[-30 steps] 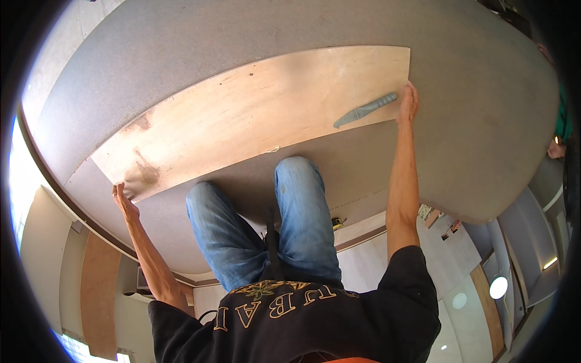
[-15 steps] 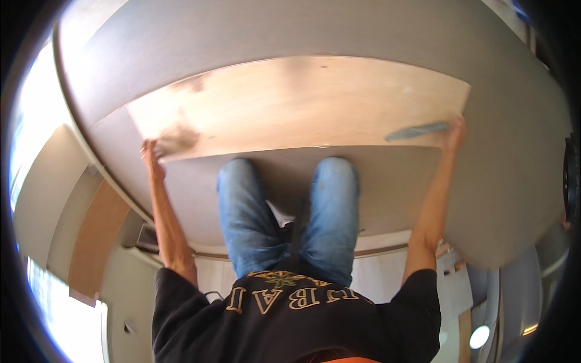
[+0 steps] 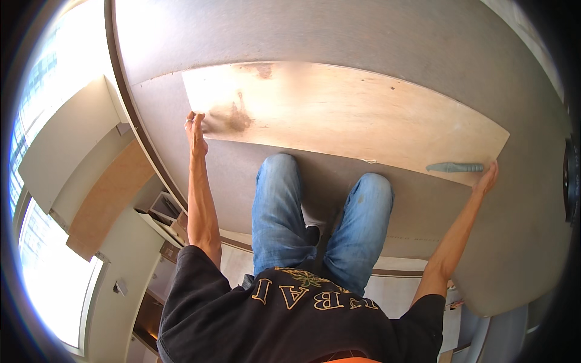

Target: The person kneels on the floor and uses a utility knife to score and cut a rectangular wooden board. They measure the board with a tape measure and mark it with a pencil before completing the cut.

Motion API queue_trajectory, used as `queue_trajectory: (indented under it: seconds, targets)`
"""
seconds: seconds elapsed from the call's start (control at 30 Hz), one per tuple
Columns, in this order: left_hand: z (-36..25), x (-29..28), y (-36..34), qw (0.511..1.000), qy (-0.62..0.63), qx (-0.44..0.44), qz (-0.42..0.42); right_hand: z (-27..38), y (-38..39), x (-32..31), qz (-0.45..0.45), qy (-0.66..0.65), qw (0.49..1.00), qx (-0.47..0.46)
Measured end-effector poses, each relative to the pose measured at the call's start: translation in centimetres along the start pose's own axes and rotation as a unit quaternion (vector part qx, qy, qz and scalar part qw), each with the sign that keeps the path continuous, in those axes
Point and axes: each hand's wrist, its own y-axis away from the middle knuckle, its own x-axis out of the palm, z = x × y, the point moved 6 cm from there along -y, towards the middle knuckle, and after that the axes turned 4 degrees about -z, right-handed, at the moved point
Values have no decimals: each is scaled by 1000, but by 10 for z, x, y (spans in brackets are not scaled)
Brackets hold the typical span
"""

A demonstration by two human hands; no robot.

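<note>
A long, pale plywood panel [image 3: 339,112] lies flat in front of my knees on a wide grey surface. My left hand [image 3: 196,133] is closed at its left end, with fingers curled over the short edge. At the opposite end, my right hand [image 3: 486,177] grips the near right corner. Beside that hand, a grey-green, knife-shaped tool [image 3: 455,167] rests on top of the panel, its pointed end toward the left. Brown stains [image 3: 237,116] mark the wood near my left hand.
The grey surface [image 3: 315,36] carries my jeans-clad knees [image 3: 369,196] and has a dark raised edge [image 3: 130,100] along the left. Below it at left are a brown board [image 3: 112,193] and a bright window [image 3: 51,266]. A dark round object [image 3: 570,180] sits at the far right.
The whole view has turned, so the panel now slopes down to the right. Both hands remain on its ends, and the tool still lies by my right hand.
</note>
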Motion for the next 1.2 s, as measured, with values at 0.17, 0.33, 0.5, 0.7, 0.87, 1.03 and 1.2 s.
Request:
queue_trajectory:
  seconds: [0.17,0.33,0.5,0.7,0.87,1.03,1.2]
  targets:
    - [0,1,0,1000,22,-1,-12,1,2,1,-1,-19,1000,14]
    - [-1,0,-2,1000,14,-9,-3,2,2,2,1,-9,1000,8]
    - [0,2,3,999,24,-8,-29,1,1,0,1,-5,1000,-5]
    - [4,1,3,999,25,-20,-9,8,3,1,-7,31,999,-19]
    - [6,6,-3,999,34,25,22,-2,4,-6,-8,-7,999,44]
    - [57,-22,-24,994,104,-2,14,-24,-21,1,-17,69,996,-53]
    - [9,-1,-11,999,-11,21,21,-8,-1,-2,-20,-38,999,24]
